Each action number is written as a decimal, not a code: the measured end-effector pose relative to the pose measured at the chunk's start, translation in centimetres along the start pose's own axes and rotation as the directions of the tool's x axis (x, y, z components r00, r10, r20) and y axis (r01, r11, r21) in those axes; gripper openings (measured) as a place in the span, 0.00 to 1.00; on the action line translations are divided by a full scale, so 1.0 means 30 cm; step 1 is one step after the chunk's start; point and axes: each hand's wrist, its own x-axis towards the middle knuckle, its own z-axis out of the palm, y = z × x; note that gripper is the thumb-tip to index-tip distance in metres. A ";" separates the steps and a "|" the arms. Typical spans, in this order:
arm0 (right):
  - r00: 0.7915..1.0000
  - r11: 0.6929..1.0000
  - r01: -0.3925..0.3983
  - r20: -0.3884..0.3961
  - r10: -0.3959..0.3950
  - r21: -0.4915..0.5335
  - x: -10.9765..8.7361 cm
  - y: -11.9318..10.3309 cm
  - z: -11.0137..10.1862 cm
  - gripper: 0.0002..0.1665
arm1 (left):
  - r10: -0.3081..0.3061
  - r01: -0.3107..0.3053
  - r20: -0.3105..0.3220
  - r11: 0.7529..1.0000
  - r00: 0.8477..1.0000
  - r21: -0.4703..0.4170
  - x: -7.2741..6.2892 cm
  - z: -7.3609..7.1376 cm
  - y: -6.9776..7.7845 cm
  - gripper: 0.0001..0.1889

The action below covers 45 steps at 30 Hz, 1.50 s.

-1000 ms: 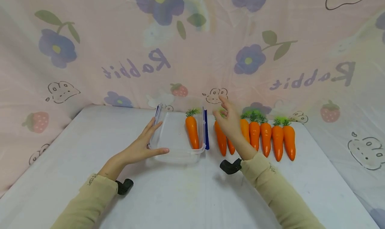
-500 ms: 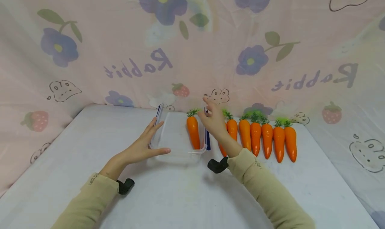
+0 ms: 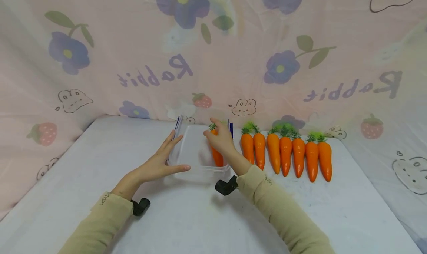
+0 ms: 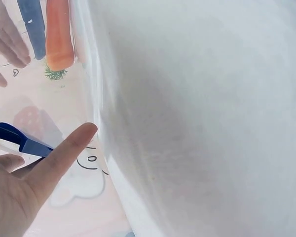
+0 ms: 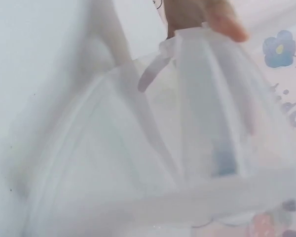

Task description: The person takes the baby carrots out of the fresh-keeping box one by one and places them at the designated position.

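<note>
A clear plastic box (image 3: 191,146) with blue side clips stands on the table, one orange carrot (image 3: 217,155) lying along its right side. My left hand (image 3: 151,167) rests against the box's left end, fingers along the side and thumb stretched along the front rim. In the right wrist view, that left hand (image 5: 190,14) shows at the box's far end, partly through the clear wall. My right hand (image 3: 221,137) hovers over the box's right side with nothing in its fingers, hiding part of the carrot. In the left wrist view, a blue clip (image 4: 19,140) lies beside the left hand (image 4: 24,190).
Several more carrots (image 3: 286,154) with green tops lie in a row right of the box, pointing toward me. A printed cloth (image 3: 213,61) hangs behind the white table (image 3: 186,217). A black curved piece (image 3: 226,186) sits at each wrist.
My right hand has moved left from above the row of carrots to above the carrot in the box. My left hand has stayed against the box. The view shifted slightly.
</note>
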 end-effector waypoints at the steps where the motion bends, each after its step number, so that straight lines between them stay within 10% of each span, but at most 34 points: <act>1: 1.000 1.000 0.009 -0.001 -0.009 -0.018 0.001 0.002 0.007 0.36 | 0.000 0.000 0.000 1.000 1.000 0.001 0.000 0.000 0.000 0.55; 12: 0.997 0.973 -0.028 0.061 0.044 -0.231 0.011 0.016 0.039 0.43 | 0.005 -0.005 0.004 1.000 1.000 -0.002 0.005 0.009 -0.003 0.54; 28: 0.963 0.839 -0.008 0.223 0.154 -0.545 0.007 0.026 0.074 0.36 | 0.012 -0.012 -0.012 1.000 1.000 0.013 0.007 0.009 0.003 0.55; 45: 0.974 0.878 0.131 0.224 -0.028 -0.460 -0.010 0.032 0.069 0.26 | 0.008 -0.008 -0.004 1.000 1.000 -0.003 0.002 0.007 0.004 0.54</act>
